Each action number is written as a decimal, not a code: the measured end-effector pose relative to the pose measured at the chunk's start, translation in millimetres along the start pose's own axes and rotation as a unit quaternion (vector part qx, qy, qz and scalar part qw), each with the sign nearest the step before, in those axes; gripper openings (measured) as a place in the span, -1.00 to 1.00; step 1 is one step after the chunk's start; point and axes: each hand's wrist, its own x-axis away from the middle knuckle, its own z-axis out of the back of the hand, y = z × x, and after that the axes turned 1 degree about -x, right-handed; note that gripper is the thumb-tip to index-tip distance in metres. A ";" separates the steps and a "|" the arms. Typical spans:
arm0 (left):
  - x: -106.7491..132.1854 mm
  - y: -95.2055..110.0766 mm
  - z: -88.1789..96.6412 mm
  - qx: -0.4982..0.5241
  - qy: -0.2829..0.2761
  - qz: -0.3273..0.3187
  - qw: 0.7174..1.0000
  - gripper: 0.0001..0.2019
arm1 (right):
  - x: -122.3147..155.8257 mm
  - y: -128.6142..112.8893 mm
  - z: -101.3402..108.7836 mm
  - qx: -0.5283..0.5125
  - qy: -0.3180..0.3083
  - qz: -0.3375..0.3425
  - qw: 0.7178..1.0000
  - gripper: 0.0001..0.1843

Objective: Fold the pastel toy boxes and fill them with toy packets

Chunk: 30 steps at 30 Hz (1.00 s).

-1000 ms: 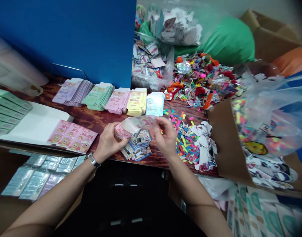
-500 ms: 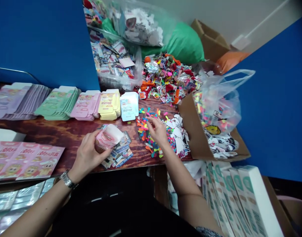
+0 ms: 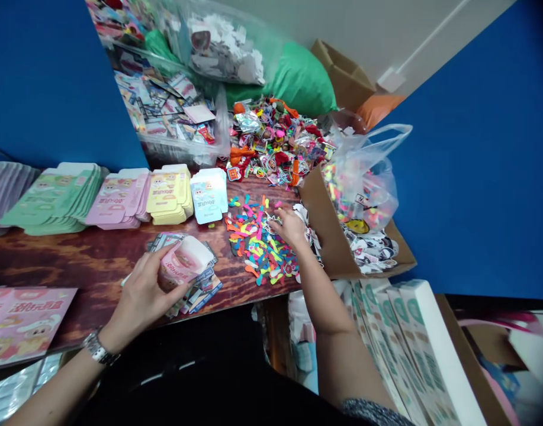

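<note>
Left hand (image 3: 142,289) is gripping the opened pink box (image 3: 176,270) over printed cards (image 3: 205,290). Right hand (image 3: 291,228), at the box 1 second ago, is now reaching among colourful balloon-like pieces (image 3: 271,259), leaving only the left steadying it; cannot tell whether it's grasping any.

The left hand (image 3: 140,287) curves in a grip, thumb (image 3: 177,296) opposite the fingers (image 3: 154,261); the right hand (image 3: 291,229) reaches forward, palm down, loosely bent, its forearm (image 3: 322,296) slanting inward.
</note>
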 end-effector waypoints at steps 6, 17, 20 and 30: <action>2.2 -2.5 -0.3 -0.011 0.000 0.017 1.000 -0.27 | -7.5 10.6 -0.7 -0.037 0.026 -0.006 0.999 -0.80; -6.1 11.5 -2.6 0.012 -0.011 0.002 1.000 -0.29 | 7.3 -26.4 3.4 -0.098 -0.048 0.112 0.988 -0.78; -4.6 12.9 -2.2 0.013 -0.011 0.002 1.000 -0.29 | 6.0 -39.8 -3.9 -0.057 -0.091 0.120 0.987 -0.75; -9.0 18.0 -12.7 -0.007 -0.020 -0.018 1.000 -0.28 | 9.8 -47.4 10.9 -0.002 -0.098 0.130 0.987 -0.84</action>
